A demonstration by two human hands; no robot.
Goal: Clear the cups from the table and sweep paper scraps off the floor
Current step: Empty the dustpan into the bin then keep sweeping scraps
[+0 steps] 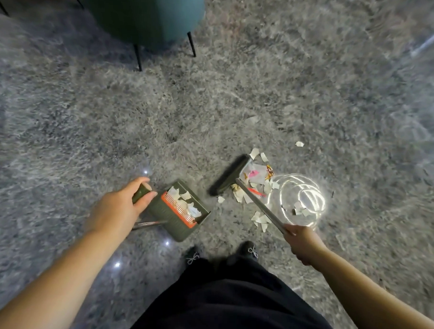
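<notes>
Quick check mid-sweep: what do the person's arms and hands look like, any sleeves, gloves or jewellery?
Both forearms are bare, no sleeves in view. The left hand and right hand wear no gloves; no rings or watch are visible, though the picture is somewhat blurred.

The polished grey speckled stone floor [239, 90] carried a heap of torn white paper scraps [256, 188], an olive-green plastic dustpan [176, 212] holding scraps, a dark broom head [229, 176], and a teal stool's thin black legs [138, 57].
</notes>
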